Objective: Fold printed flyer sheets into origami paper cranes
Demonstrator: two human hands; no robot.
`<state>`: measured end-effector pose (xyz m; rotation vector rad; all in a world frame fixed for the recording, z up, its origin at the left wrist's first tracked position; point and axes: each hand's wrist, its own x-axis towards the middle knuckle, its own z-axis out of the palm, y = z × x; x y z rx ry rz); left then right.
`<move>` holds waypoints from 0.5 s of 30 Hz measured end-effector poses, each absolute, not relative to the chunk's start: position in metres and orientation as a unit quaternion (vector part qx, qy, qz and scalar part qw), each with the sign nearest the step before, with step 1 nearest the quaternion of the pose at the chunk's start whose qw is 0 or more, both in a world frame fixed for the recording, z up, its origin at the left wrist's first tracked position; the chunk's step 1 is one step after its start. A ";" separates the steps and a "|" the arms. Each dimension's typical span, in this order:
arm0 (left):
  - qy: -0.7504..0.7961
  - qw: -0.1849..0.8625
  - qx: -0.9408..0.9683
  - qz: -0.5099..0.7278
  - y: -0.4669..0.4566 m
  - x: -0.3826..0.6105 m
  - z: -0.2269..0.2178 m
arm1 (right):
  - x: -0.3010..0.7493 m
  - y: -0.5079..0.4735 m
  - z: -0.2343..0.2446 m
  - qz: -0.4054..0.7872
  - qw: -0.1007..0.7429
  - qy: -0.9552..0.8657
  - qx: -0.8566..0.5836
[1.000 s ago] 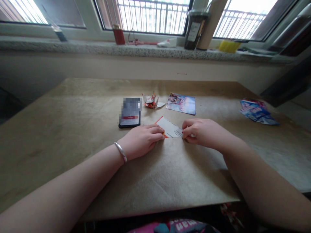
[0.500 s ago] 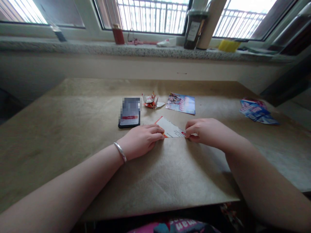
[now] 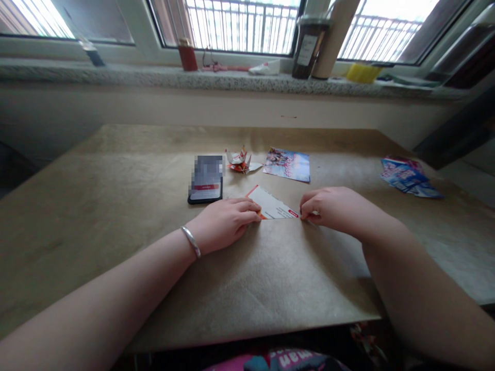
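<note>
A folded triangular sheet of paper [image 3: 273,205], white with printed text and orange-red edges, lies on the table in front of me. My left hand [image 3: 232,219], with a silver bangle at the wrist, rests flat with its fingertips pressing the paper's left end. At the paper's pointed right corner, my right hand [image 3: 319,206] has its fingers curled and pinched together; the exact contact is partly hidden by the fingers. Just beyond are a phone [image 3: 207,180] and a folded paper figure [image 3: 240,161], white and red. A square printed sheet [image 3: 287,165] lies behind the folded paper.
Several blue and red printed papers [image 3: 410,178] lie in a pile at the table's right. The tabletop [image 3: 240,293] has its front edge close to my body. Along the stone windowsill [image 3: 147,77] stand a red container [image 3: 187,54], a dark jar [image 3: 307,49] and a yellow object [image 3: 363,73].
My right hand has slid slightly right along the paper's lower edge to its corner, uncovering more of the red label. My left hand has stayed in place.
</note>
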<state>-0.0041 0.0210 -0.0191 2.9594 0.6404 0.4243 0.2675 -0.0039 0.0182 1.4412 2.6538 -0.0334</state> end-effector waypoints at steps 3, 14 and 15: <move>0.209 0.042 0.967 0.139 0.020 -0.004 -0.019 | 0.267 -0.005 0.020 -0.010 0.070 0.876 0.477; 0.207 0.036 0.968 0.137 0.021 -0.004 -0.020 | 0.272 -0.006 0.020 0.031 0.078 0.856 0.510; 0.205 0.034 0.969 0.138 0.021 -0.004 -0.020 | 0.271 -0.006 0.021 0.037 0.076 0.855 0.513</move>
